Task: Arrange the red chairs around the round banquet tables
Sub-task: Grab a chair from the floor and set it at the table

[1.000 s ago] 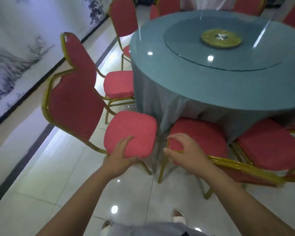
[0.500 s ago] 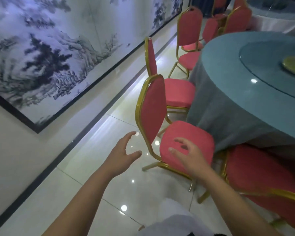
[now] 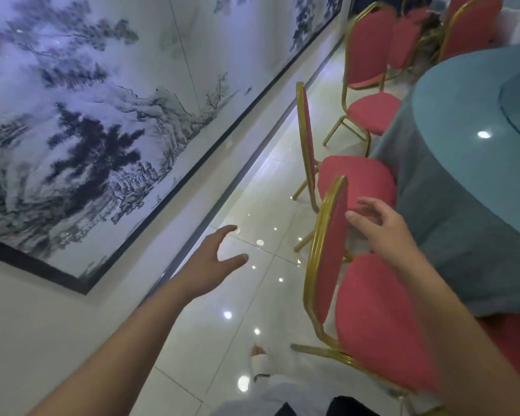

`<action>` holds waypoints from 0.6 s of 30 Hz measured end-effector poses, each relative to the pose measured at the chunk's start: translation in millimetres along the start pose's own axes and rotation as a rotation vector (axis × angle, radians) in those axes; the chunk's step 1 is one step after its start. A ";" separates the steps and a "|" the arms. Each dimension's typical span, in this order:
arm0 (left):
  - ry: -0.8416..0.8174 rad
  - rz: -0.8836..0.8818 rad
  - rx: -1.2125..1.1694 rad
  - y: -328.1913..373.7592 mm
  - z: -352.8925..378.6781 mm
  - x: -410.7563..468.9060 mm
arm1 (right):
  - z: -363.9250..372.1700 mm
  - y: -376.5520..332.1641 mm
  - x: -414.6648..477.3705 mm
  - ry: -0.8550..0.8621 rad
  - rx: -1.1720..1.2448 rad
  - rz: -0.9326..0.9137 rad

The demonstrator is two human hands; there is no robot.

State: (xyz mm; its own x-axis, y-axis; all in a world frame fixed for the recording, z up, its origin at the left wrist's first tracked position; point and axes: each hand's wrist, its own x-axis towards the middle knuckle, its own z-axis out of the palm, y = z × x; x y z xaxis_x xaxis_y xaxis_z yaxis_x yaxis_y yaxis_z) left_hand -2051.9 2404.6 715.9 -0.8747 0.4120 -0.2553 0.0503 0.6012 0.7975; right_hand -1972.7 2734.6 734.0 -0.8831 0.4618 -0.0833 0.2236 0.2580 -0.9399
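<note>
Beside the round table (image 3: 451, 121), left hand (image 3: 206, 265) spread empty, right hand (image 3: 379, 226) loosely open over red chair (image 3: 373, 319)

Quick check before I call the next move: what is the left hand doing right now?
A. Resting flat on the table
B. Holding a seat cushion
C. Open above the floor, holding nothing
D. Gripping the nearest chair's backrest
C: the left hand has its fingers spread above the tiled floor, on the wall side of the nearest red chair and not touching it.
</note>
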 end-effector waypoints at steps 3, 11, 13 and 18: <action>0.027 0.045 0.089 4.8 -54.9 60.2 | 39.8 -18.7 66.9 -0.002 0.007 -0.019; 0.056 0.057 0.003 -19.2 -109.5 203.9 | 133.0 -41.8 184.8 -0.212 0.019 0.040; -0.004 0.072 0.027 -23.8 -117.6 251.9 | 146.2 -40.4 212.8 -0.174 0.020 0.066; -0.127 0.180 0.037 -11.9 -151.3 392.0 | 156.4 -49.4 286.4 0.076 -0.001 0.111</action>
State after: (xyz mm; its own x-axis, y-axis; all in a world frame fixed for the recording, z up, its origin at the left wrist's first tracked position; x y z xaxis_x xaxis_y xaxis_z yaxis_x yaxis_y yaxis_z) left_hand -2468.3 2455.3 689.0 -0.7824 0.5965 -0.1792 0.2202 0.5341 0.8162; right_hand -2301.1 2721.4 704.7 -0.8189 0.5507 -0.1616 0.3186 0.2020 -0.9261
